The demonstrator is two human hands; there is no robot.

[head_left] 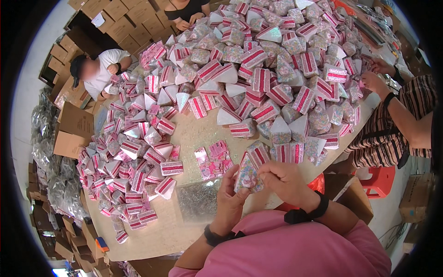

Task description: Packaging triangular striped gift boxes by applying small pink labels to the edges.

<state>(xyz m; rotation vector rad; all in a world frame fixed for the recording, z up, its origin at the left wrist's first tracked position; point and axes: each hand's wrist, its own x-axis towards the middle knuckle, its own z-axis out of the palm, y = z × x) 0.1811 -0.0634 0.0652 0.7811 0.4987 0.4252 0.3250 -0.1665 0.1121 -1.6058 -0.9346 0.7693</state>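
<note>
My left hand [229, 197] grips a cake-slice-shaped piece [248, 173] near the table's front edge. Its triangular face is dotted with pastel sprinkles and edged in pink. Against its right side, my right hand [282, 181] has its thumb and fingers pinched together; anything small between them is hidden. Just beyond lies another slice [258, 153] with pink and white layers. Left of my hands, pink printed cards [213, 159] are spread on the table. A shallow clear tray [197, 201] full of small metal-looking pieces sits beside my left wrist.
A big heap of cake slices [267, 69] covers the table's far side, and a smaller heap [134, 161] lies left. Co-workers sit at the far left, far side and right. Cartons [74, 129] line the left; a red stool [378, 182] stands right.
</note>
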